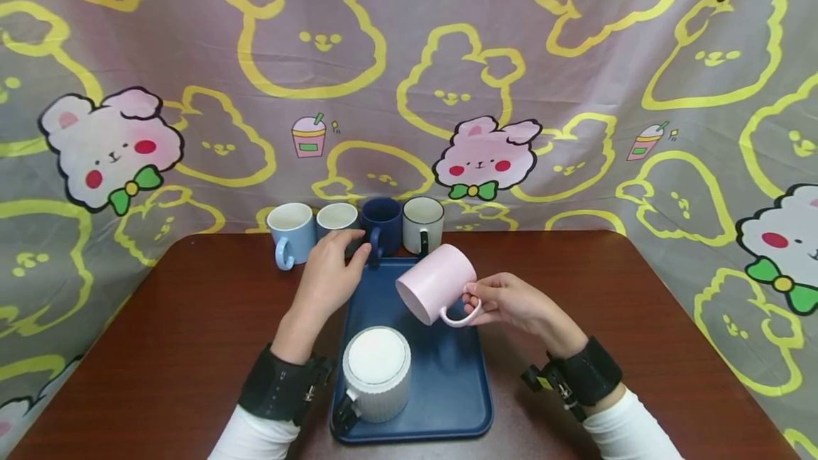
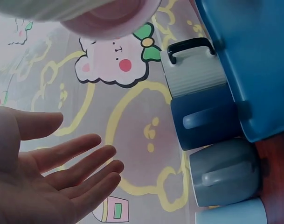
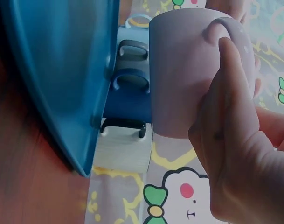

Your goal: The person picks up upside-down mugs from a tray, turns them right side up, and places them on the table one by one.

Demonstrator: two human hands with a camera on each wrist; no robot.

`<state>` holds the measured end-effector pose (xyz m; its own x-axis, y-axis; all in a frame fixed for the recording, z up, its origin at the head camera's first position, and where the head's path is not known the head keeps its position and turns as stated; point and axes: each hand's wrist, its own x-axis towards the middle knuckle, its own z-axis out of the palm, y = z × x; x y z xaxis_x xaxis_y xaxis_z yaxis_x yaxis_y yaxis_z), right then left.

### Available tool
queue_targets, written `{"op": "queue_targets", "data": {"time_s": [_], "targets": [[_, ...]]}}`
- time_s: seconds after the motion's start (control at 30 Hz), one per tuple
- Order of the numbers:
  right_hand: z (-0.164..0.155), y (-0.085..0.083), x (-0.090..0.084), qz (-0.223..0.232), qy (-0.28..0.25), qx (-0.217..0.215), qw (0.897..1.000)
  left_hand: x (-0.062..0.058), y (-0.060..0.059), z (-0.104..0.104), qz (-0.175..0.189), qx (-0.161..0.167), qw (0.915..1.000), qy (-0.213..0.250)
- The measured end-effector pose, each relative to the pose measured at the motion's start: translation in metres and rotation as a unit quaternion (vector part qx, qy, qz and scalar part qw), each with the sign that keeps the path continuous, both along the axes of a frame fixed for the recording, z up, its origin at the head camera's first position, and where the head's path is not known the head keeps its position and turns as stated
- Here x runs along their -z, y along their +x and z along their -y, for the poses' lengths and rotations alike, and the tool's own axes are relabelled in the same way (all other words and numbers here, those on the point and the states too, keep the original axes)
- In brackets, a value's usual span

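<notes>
A pink mug [image 1: 437, 279] is held on its side over the tray by my right hand [image 1: 514, 302], whose fingers and thumb grip its handle [image 3: 237, 37]. My left hand [image 1: 329, 272] is left of the pink mug, near the front of the grey mug [image 1: 337, 217]. In the left wrist view its fingers [image 2: 86, 161] are spread and loosely bent, with nothing in them. Nearer to me, a whitish ribbed mug [image 1: 386, 396] with a black handle stands upside down on the blue tray [image 1: 447, 403].
Along the tray's far end runs a row of upright mugs: a light blue mug [image 1: 294, 236], the grey one, a navy mug [image 1: 382, 222] and a white mug [image 1: 422, 224] with a black handle. Behind the brown table [image 1: 211, 318] hangs a patterned cloth [image 1: 358, 119].
</notes>
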<state>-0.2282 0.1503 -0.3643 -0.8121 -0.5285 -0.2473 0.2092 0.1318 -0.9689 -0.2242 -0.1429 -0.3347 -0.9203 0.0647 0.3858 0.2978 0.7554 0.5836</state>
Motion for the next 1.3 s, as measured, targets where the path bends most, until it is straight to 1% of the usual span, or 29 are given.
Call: {"op": "queue_targets", "data": {"time_s": [0.23, 0.4, 0.73, 0.9, 1.07, 1.3], "targets": [[0.006, -0.005, -0.006, 0.003, -0.026, 0.002, 1.0, -0.004, 0.002, -0.002, -0.008, -0.004, 0.9999, 0.011], [0.01, -0.008, -0.01, 0.008, -0.048, 0.01, 0.999, -0.009, 0.002, -0.003, -0.022, 0.0, 0.9996, 0.018], [0.017, -0.015, -0.018, 0.014, -0.079, 0.031, 0.996, -0.023, 0.005, -0.007, -0.029, 0.002, 0.9991, 0.03], [0.021, -0.018, -0.022, 0.004, -0.084, 0.039, 0.996, -0.031, 0.004, -0.01, -0.046, 0.003, 0.9986, 0.024], [0.025, -0.022, -0.026, 0.002, -0.089, 0.055, 0.995, -0.04, 0.003, -0.017, -0.059, 0.0, 0.998, 0.023], [0.028, -0.024, -0.029, 0.013, -0.112, 0.075, 0.991, -0.05, 0.002, -0.028, -0.062, -0.006, 0.9974, 0.035]]}}
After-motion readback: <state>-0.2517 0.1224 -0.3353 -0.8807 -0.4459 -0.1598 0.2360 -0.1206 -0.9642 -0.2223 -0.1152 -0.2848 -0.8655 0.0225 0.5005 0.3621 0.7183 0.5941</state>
